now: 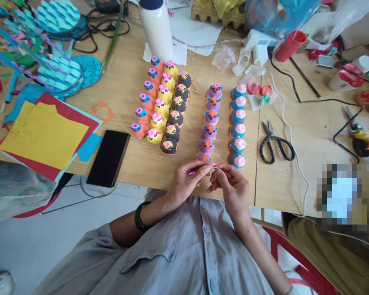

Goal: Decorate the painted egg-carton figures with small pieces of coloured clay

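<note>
My left hand (189, 180) pinches a small piece of bright pink clay (192, 173) between thumb and fingers at the table's front edge. Its thin end reaches the fingertips of my right hand (232, 184), which are closed on it too. Just beyond my hands stands a row of purple figures (212, 118) with orange tops. To its right runs a row of blue figures (237, 117) with pale pink tops. Further left are rows of orange figures (143, 114), yellow figures (162, 109) and black figures (175, 119).
Black scissors (275, 143) lie right of the rows, beside a white cable (295, 151). A phone (108, 158) and stacked coloured sheets (46, 135) are at left. A white bottle (157, 30) stands behind. Someone's leg (320, 254) shows at the lower right.
</note>
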`<state>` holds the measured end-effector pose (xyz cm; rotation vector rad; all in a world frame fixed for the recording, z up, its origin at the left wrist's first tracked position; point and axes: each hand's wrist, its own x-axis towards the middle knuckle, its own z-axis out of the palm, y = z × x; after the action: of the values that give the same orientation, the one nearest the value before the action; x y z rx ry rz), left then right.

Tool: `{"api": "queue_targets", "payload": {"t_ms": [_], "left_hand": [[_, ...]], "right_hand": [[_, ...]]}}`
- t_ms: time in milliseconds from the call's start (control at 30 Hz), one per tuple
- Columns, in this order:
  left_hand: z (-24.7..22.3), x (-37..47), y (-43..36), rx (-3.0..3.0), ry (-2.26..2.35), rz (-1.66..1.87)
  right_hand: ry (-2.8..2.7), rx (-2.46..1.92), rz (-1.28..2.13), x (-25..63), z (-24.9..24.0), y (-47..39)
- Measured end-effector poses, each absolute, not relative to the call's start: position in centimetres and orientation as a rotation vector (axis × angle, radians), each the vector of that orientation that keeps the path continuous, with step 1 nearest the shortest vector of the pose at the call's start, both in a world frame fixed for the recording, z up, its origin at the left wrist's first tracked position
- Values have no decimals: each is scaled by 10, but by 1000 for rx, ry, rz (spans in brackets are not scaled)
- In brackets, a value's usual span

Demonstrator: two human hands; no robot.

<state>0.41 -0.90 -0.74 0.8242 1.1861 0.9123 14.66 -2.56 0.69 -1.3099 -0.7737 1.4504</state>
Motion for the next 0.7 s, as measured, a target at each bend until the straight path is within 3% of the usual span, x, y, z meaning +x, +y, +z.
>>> {"api": "queue_targets", "payload": {"t_ms": [400,700], "left_hand": [[-10,3,-9,811,1197,899],[2,2,-8,989,1156,904]], "right_hand": [[-694,-1311,1495,145,6,-27],[-828,-1375,1257,143,8,-26]]}}
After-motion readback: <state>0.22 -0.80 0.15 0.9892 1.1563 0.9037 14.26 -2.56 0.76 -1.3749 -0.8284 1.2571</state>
